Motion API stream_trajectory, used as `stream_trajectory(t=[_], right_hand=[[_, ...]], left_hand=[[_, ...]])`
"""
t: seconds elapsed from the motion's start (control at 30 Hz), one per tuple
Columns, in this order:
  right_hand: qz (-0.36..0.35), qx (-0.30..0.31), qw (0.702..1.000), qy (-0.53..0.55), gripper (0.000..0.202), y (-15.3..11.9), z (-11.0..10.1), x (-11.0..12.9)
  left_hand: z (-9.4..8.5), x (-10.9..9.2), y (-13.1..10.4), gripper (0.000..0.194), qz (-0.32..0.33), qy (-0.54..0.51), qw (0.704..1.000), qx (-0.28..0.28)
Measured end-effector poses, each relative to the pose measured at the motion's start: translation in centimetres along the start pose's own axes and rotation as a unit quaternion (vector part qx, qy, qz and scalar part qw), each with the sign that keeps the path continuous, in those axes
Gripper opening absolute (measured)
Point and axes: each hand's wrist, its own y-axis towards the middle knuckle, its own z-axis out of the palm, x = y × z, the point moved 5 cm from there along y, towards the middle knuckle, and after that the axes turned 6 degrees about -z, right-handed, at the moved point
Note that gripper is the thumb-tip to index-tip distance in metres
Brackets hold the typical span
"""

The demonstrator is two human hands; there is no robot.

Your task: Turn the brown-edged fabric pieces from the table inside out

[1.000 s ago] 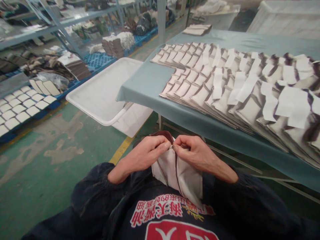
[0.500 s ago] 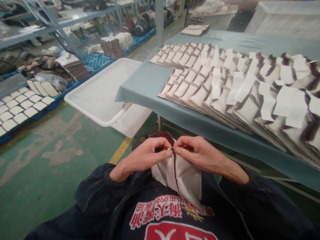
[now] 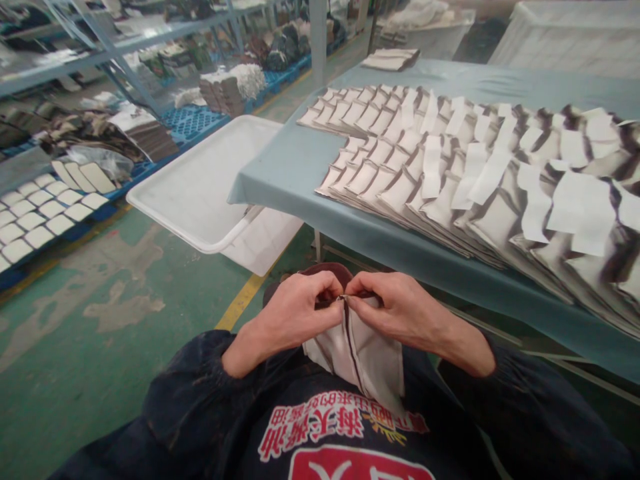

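A pale fabric piece (image 3: 375, 347) with a dark seam down its middle hangs against my apron front. My left hand (image 3: 293, 310) pinches its top edge just left of the seam, thumb against fingertips. On the other side of that seam, my right hand (image 3: 400, 307) grips the same edge between thumb and forefinger. The two sets of fingertips almost meet. A brown part (image 3: 327, 270) of the piece shows behind the hands. What lies right under the fingertips is hidden.
Overlapping rows of similar pale pieces (image 3: 380, 177), some with white strips (image 3: 433, 167), cover much of the blue-covered table (image 3: 280, 173). A white plastic bin (image 3: 190, 180) stands at its left corner. Blue pallets (image 3: 193, 123) with stacked goods line the left.
Both hands stay pinched at the top of the fabric piece. The left hand and forearm shift slightly, and its thumb moves a little along the edge.
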Motion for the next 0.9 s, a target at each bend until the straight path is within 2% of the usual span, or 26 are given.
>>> stream_trajectory(t=[0.1, 0.23, 0.37, 0.5, 0.9], right_hand=[[0.005, 0.003, 1.0, -0.015, 0.015, 0.0, 0.1, 0.1], [0.043, -0.008, 0.998, -0.043, 0.013, 0.1, 0.0, -0.1], [0.088, 0.006, 0.994, 0.059, 0.012, 0.2, 0.5, -1.1], [0.103, 0.016, 0.982, 0.155, 0.016, 0.2, 1.3, -2.1], [0.116, 0.022, 0.982, 0.148, 0.013, 0.5, 1.8, -2.2]], left_hand=[[-0.1, -0.4, 0.1, 0.006, 0.023, 0.049, 0.999, 0.002], [0.1, -0.5, 0.0, 0.007, 0.035, 0.043, 0.998, -0.008], [0.1, 0.0, -0.1, 0.008, 0.025, 0.003, 0.999, -0.02], [0.2, 1.0, -0.1, 0.013, 0.019, -0.046, 0.999, 0.014], [-0.4, 1.6, 0.1, 0.017, 0.03, -0.043, 0.996, 0.074]])
